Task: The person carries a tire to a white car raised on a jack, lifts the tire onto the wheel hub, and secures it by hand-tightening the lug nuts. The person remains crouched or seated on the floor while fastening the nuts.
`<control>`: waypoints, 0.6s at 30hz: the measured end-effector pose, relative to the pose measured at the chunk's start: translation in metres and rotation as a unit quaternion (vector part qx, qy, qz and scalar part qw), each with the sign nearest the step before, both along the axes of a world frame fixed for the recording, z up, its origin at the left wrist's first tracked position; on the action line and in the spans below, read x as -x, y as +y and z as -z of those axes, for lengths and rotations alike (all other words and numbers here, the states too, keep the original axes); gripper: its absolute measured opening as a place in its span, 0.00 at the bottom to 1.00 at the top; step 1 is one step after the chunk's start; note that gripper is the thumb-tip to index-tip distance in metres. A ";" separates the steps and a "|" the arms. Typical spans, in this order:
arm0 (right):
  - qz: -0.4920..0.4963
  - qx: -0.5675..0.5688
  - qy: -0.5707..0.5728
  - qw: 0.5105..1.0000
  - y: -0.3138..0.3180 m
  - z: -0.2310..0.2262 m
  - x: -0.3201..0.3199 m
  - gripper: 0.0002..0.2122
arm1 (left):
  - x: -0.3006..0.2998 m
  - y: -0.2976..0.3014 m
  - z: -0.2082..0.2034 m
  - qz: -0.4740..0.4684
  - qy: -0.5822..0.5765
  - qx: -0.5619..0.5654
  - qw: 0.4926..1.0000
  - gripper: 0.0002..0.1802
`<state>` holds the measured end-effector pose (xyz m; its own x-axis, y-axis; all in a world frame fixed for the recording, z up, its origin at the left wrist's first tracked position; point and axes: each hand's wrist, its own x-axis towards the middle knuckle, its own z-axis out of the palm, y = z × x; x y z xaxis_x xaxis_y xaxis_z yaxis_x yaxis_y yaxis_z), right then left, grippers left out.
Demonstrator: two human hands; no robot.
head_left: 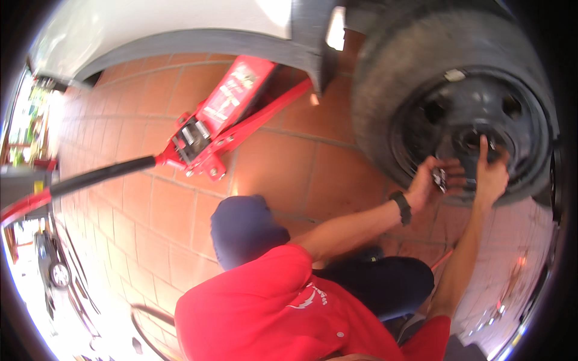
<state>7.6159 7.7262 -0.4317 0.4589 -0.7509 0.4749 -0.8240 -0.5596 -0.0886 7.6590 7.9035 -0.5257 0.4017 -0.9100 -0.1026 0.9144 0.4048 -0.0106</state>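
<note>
My left hand (426,180) is cupped in front of the lower part of a black steel wheel (481,99), with a few shiny metal lug nuts (440,180) in its palm. A dark watch (401,207) is on that wrist. To the right, my right hand (493,177) reaches up to the wheel's hub (472,139). One of its fingers points straight at the hub and the others curl beside it; whatever they pinch is too small to make out. Around the wheel sits a dusty black tyre (385,96), mounted on the vehicle.
A red floor jack (232,108) reaches under the pale vehicle body (180,15), left of the tyre. Its long handle (102,175) with a black sleeve extends left. My bent knees (247,228) are above the terracotta tile floor (271,168). Another car (54,265) shows at far left.
</note>
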 end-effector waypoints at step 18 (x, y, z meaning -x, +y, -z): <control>-0.302 -0.149 0.006 0.942 0.091 0.049 -0.033 0.34 | 0.018 -0.076 -0.019 -0.148 0.067 0.017 0.987 0.31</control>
<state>7.6486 7.8174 -0.4809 0.8491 -0.4504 0.2760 -0.3658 -0.8783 -0.3078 7.6408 7.8272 -0.5068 0.6349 -0.7591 -0.1439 0.7458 0.6508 -0.1424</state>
